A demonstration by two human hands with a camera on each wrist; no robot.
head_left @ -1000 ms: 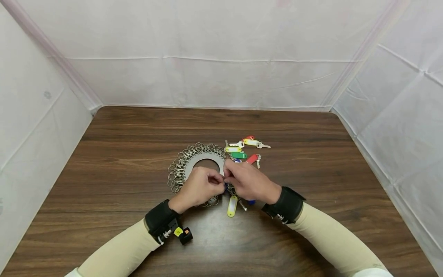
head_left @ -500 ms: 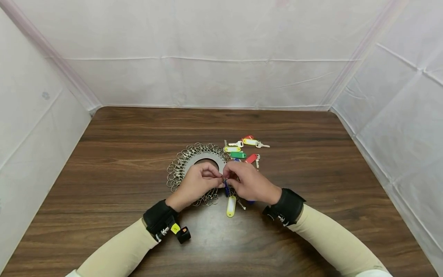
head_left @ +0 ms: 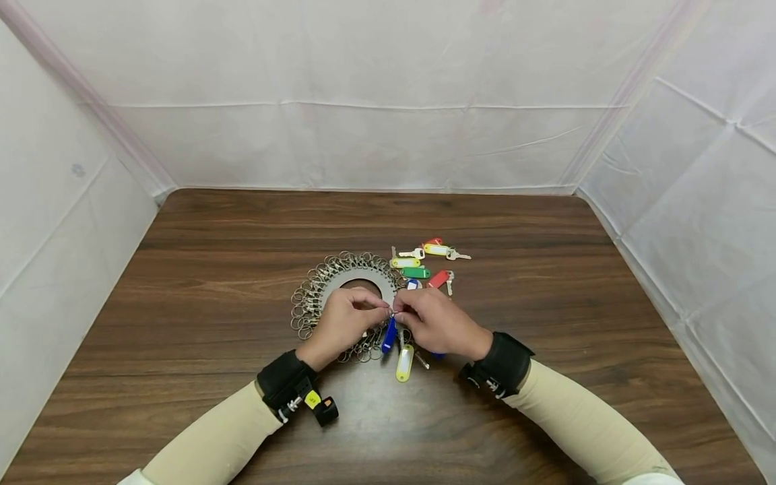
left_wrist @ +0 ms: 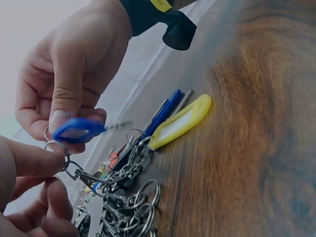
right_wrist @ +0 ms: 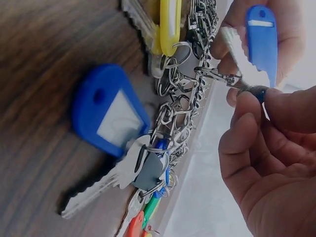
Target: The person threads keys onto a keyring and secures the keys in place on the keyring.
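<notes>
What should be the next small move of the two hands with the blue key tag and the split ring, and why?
Probably the right hand should keep feeding the blue key tag around the split ring, while the left hand holds that ring steady. The ring hangs on a clip of the metal key disc, pinched by both hands, and the tag sits right at it.

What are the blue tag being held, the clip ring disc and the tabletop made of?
Blue tag: likely glossy moulded plastic with a pale label window. Clip ring disc: grey metal, apparently matte, with shiny steel-like clips and split rings. Tabletop: dark wood grain, faint sheen, possibly laminate.
</notes>
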